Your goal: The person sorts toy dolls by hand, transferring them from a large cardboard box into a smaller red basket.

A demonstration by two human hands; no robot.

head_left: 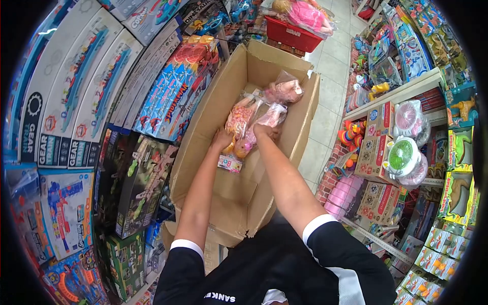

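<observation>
Inside a large open cardboard box, several dolls in clear plastic bags lie together. My left hand is closed on the lower left side of a bagged doll in orange and pink clothes. Just to the right, my right hand curls over a bagged doll in pale pink, its fingertips partly hidden. Another bagged doll rests farther up in the box, apart from both hands. A printed card label sticks out below the left hand.
Boxed toys, including Gear Train boxes and Spiderman boxes, crowd the left side. Beyond the box stands a red basket holding a bagged pink doll. A tiled aisle separates the box from right-hand shelves with small fans.
</observation>
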